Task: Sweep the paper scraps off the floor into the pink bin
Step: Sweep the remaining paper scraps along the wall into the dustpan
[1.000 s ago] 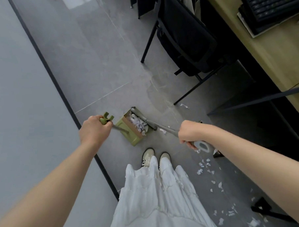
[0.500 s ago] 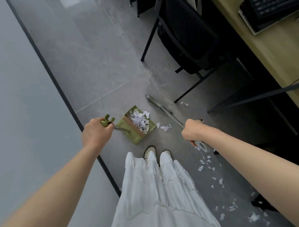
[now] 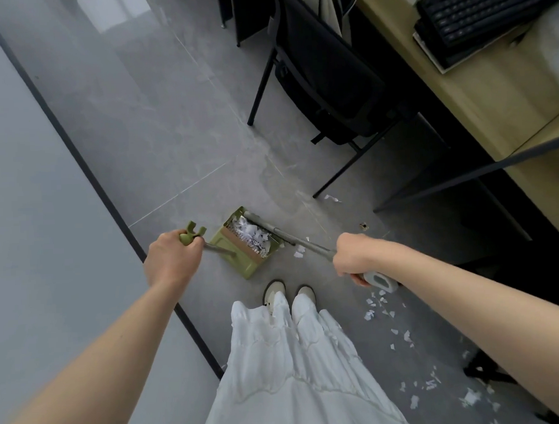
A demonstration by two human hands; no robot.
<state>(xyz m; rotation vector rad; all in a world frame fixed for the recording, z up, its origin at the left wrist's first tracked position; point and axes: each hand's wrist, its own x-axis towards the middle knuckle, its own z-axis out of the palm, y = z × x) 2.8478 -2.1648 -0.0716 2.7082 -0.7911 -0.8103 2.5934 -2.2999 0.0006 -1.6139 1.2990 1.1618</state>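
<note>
Green dustpan [image 3: 245,245] now has the broom [image 3: 292,238] back at its mouth, pushing scraps [image 3: 252,235] in. Left hand [image 3: 171,264] grips its handle, right hand [image 3: 354,260] the broom; more scraps [image 3: 380,305] remain, no pink bin visible

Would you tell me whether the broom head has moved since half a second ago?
Yes. The broom head has swept back toward the person and now lies against the green dustpan's open mouth; earlier it lay apart, out toward the black chair.
</note>
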